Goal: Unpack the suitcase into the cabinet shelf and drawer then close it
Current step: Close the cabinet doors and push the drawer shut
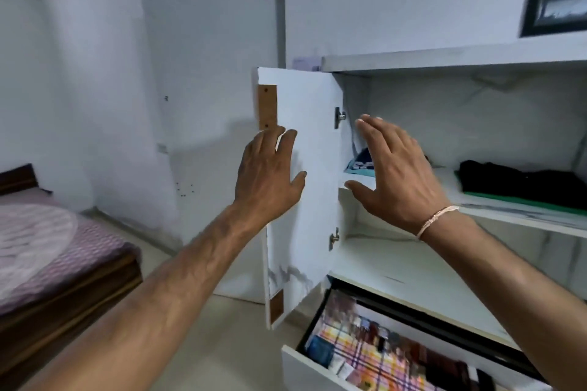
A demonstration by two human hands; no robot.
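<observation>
The cabinet (444, 57) fills the right of the view, white, with its left door (305, 187) swung out toward the camera and standing edge-on between the two hands. Its shelf (521, 211) carries folded dark clothes (521, 182) on the right and a smaller blue folded piece (360, 163) near the hinge side. Below, the drawer (298, 365) is pulled open and packed with checked cloth (378, 355) and what look like small packets, though blur makes them hard to name. The suitcase is not in view. A bed (63, 257) lies well apart on the left.

The left hand (270, 174) lies flat on the door's inner face, fingers straight, gripping nothing. The right hand (394, 168) hovers spread in front of the shelf opening, just right of the door's hinged edge, also holding nothing. The door's long axis runs upright and its free edge is on the left hand's side, so that hand seems better placed to swing it shut; the drawer still needs pushing in.
</observation>
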